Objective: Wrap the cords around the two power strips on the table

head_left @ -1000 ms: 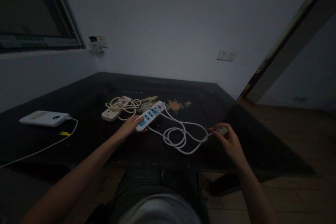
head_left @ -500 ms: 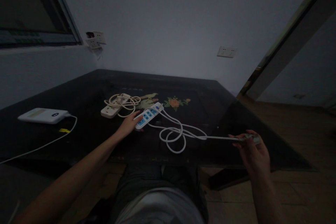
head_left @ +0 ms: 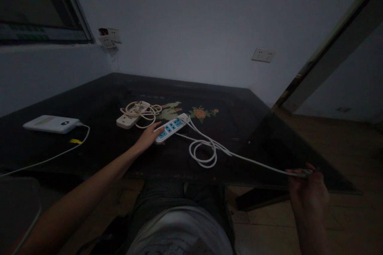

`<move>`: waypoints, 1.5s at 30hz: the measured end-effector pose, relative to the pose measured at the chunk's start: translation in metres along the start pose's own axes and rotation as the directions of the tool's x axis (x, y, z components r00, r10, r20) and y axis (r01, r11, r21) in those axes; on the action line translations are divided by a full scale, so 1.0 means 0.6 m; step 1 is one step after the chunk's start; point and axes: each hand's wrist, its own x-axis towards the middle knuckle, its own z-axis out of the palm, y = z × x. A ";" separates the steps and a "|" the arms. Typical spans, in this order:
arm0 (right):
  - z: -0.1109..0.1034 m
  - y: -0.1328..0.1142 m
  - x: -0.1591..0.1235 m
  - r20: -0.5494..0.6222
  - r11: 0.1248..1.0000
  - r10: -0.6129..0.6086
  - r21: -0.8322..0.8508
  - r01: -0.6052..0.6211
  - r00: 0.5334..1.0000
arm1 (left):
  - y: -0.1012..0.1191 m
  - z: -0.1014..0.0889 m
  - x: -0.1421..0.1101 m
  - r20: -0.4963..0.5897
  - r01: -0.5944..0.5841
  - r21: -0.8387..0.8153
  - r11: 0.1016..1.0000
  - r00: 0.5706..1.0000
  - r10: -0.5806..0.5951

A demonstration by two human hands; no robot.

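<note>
My left hand (head_left: 149,137) grips the near end of a white power strip (head_left: 176,124) with blue socket faces, thumb on top. From the strip's far end runs a white cord (head_left: 214,144), which lies in loops on the dark table and then stretches to the right. My right hand (head_left: 311,191) is closed on the cord's plug (head_left: 303,173) near the table's right front corner; the fingers partly hide that plug. Just left of the strip lies a second, cream power strip (head_left: 127,121), its own cord (head_left: 149,108) coiled over it.
A white device (head_left: 50,124) with a plugged-in cable (head_left: 67,152) lies on the left of the dark table (head_left: 239,105). A yellow tag (head_left: 76,141) is beside it. Wall sockets (head_left: 262,55) are mounted behind the table.
My right hand has moved right and toward me with the plug, drawing the cord straighter and making its loops smaller. My left hand still holds the white strip. The view has shifted slightly.
</note>
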 end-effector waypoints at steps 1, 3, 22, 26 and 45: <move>-0.006 0.001 0.002 -0.021 1.000 0.005 0.012 -0.005 1.000 | 0.000 0.001 -0.001 0.000 -0.006 0.012 1.000 1.000 0.006; -0.011 0.000 0.003 -0.035 1.000 0.005 0.017 -0.004 0.999 | -0.001 0.002 -0.002 0.001 -0.022 0.043 0.999 1.000 0.022; 0.282 -0.037 -0.147 0.830 0.530 0.481 -0.531 0.661 0.282 | -0.022 0.010 -0.006 0.047 -0.259 0.134 0.956 0.966 0.255; 0.320 -0.003 -0.162 0.819 0.449 0.551 -0.454 0.770 0.162 | -0.020 0.012 -0.008 0.050 -0.270 0.122 0.955 0.963 0.266; 0.378 0.029 -0.160 0.792 0.214 0.609 -0.221 0.952 0.046 | -0.009 0.016 -0.014 0.042 -0.296 0.185 0.937 0.955 0.294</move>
